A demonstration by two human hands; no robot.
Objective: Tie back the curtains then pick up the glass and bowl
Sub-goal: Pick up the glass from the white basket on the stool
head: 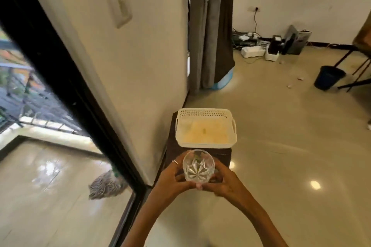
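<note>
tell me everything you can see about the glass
The glass is a clear cut-crystal tumbler with a starburst pattern in its base, seen from straight above. It appears empty and upright. The left hand and right hand cup it from either side, fingers curled round its wall, holding it just in front of the cream basket.

Beyond my clear glass [198, 166] (star-cut base) sits a cream basket [205, 126] with dotted holes, on a dark brown stand [174, 146]; farther off hang grey-brown curtains [212, 26] and stands a dark blue bin [328, 77].
</note>
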